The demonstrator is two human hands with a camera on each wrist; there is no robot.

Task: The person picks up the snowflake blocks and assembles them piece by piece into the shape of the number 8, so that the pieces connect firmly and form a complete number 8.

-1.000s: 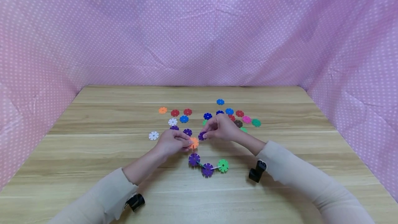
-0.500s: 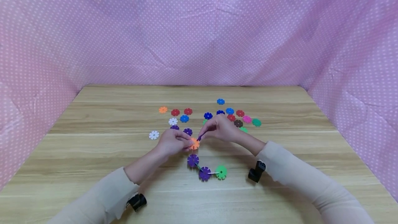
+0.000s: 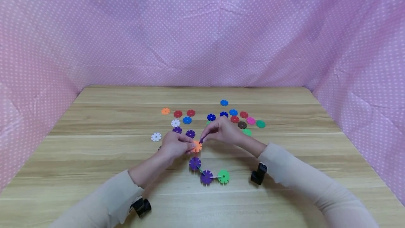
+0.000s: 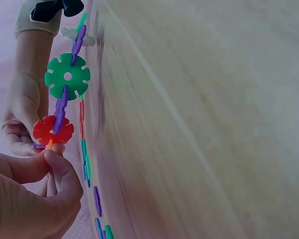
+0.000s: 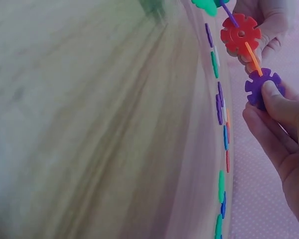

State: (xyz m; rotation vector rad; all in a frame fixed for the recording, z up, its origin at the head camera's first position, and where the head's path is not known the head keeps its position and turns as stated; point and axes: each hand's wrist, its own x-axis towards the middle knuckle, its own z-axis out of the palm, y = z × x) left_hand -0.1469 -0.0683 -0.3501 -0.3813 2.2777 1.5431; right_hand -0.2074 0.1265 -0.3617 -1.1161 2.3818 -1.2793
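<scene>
My left hand [image 3: 175, 146] pinches an orange notched disc [image 3: 197, 146] at the top of a chain of interlocking plastic discs. Below it hang a red disc [image 4: 41, 130], a purple disc [image 3: 194, 164], a green disc [image 4: 54, 77], another purple disc [image 3: 206, 177], a white one seen edge-on, and a light green disc [image 3: 223, 176] at the end. Between thumb and fingers, my right hand [image 3: 224, 131] pinches a dark purple disc [image 5: 253, 89]. In the right wrist view that disc stands crosswise at the orange disc's rim, overlapping its edge. Fingertips partly cover both discs.
Loose discs lie flat beyond the hands: a white disc [image 3: 156, 137], an orange one [image 3: 165, 111], a red one [image 3: 191, 113], a blue one [image 3: 224, 102], a teal one [image 3: 261, 124] and several others. A pink dotted cloth [image 3: 202, 31] surrounds the wooden table [image 3: 284, 101].
My right hand has turned the purple disc edge-on and brought it left to the orange disc's rim. The hanging chain has swung slightly left and toward me. My left hand stays nearly still.
</scene>
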